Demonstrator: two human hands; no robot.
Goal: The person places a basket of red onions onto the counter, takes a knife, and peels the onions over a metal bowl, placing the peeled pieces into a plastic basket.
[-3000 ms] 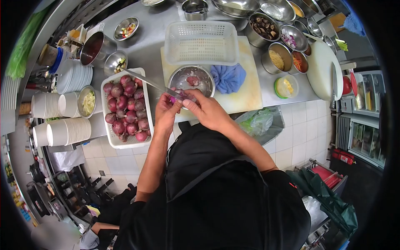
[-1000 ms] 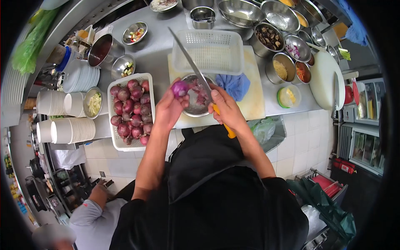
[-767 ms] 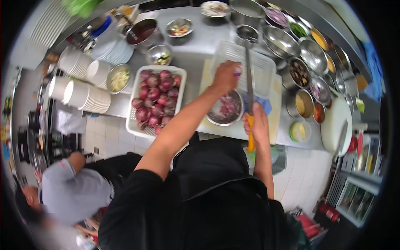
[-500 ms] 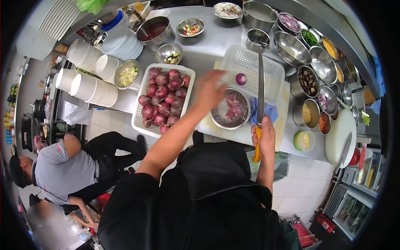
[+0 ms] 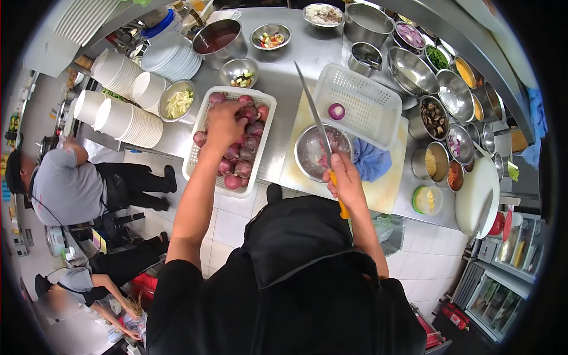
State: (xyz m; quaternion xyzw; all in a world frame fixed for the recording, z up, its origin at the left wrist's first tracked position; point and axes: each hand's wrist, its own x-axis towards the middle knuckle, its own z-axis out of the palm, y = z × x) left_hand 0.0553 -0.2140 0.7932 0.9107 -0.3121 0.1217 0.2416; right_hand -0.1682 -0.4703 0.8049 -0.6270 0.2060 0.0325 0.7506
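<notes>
My left hand [image 5: 223, 124] reaches into the white basket [image 5: 202, 120] of unpeeled red onions [image 5: 244, 168] and rests on them with fingers curled over one. My right hand [image 5: 344, 182] grips the yellow handle of a long knife [image 5: 315, 120], blade pointing up and away over a steel bowl [image 5: 309, 155] holding onion skins. One peeled onion [image 5: 336, 111] lies alone in the second white basket [image 5: 367, 112] on the cutting board [image 5: 384, 189].
Steel bowls of chopped ingredients [image 5: 436, 118] line the counter's right side. A blue cloth [image 5: 370, 161] lies beside the bowl. Stacks of white bowls and plates [image 5: 124, 124] stand at the left. A person in grey [image 5: 65, 183] works at the far left, another crouches below.
The peeled onion left my left hand and now lies in the far basket. My left hand swung left onto the unpeeled onions. The knife tilted left over the bowl.
</notes>
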